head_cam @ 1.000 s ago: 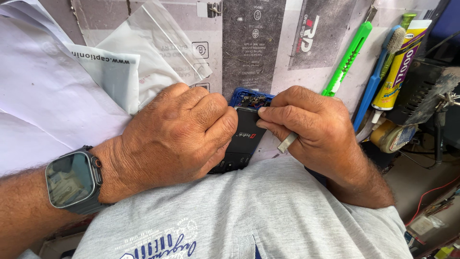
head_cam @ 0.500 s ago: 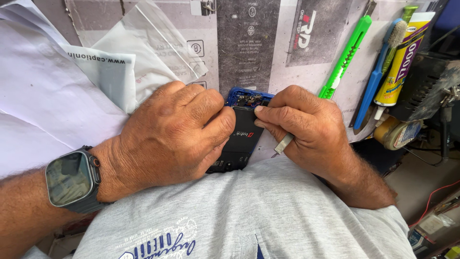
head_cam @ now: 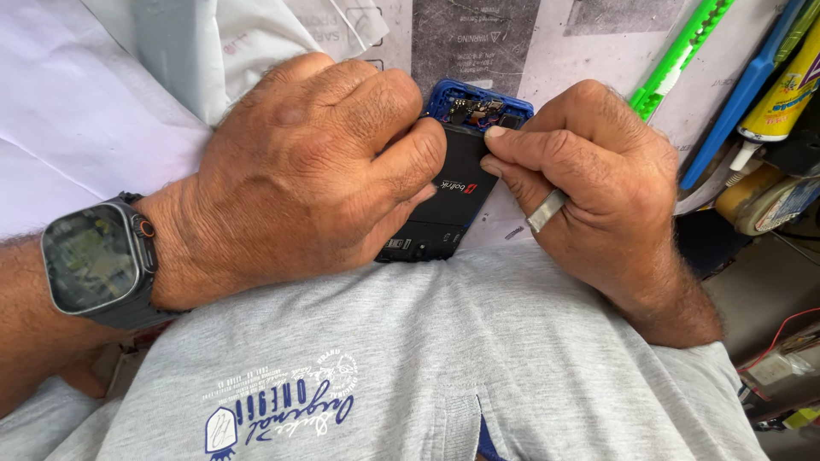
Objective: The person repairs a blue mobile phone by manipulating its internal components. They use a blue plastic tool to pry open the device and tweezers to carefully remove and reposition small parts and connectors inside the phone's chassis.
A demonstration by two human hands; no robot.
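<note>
An opened phone [head_cam: 453, 183] with a blue frame lies back-up at the near edge of the bench, right against the person's grey shirt [head_cam: 444, 358], its black battery showing and the small circuit parts bare at the far end. The left hand [head_cam: 316, 171] is curled over the phone's left side, fingers bent and thumb pressed on the battery, holding it down. The right hand [head_cam: 589, 183] comes in from the other side with thumb and forefinger pinched together at the top of the battery, just beneath the bare circuit parts; whether something tiny sits between the fingertips I cannot tell. A silvery ring [head_cam: 547, 210] sits on one right finger, and a dark smartwatch [head_cam: 92, 259] is strapped on the left wrist. Under the phone is a printed grey work mat [head_cam: 487, 38], with white paper [head_cam: 77, 119] spread to the left. Off to the right lie a green tool [head_cam: 683, 51], a blue tool [head_cam: 739, 94] and a yellow tube [head_cam: 781, 94].
</note>
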